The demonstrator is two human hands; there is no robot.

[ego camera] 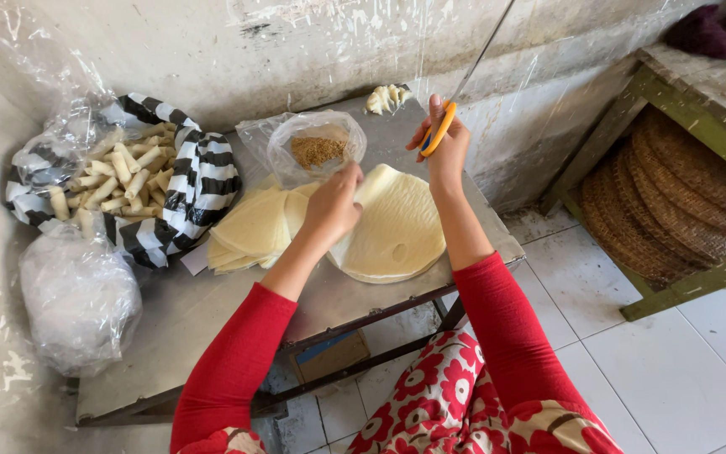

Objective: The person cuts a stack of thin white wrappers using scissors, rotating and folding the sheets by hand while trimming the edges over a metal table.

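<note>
Left hand (332, 206) is pinching top wrapper sheet (397, 223); right hand (443, 143) is gripping scissors (439, 129). Cut wrappers (254, 231) are piling left; round stack remaining.

1. The worktop (212, 311) was dull grey metal, smooth, with faint smears.
2. The round wrappers (401, 227) looked like thin, matt, pale yellow dough.
3. The scissors (451, 105) had glossy orange plastic handles and bright metal blades.
4. The clear bag (317, 143) of brown crumbs was thin, shiny plastic.
5. The striped bag (199, 181) was crinkled black-and-white plastic.
6. The baskets (674, 202) were rough woven fibre.
7. The floor (682, 370) was smooth white tile.
</note>
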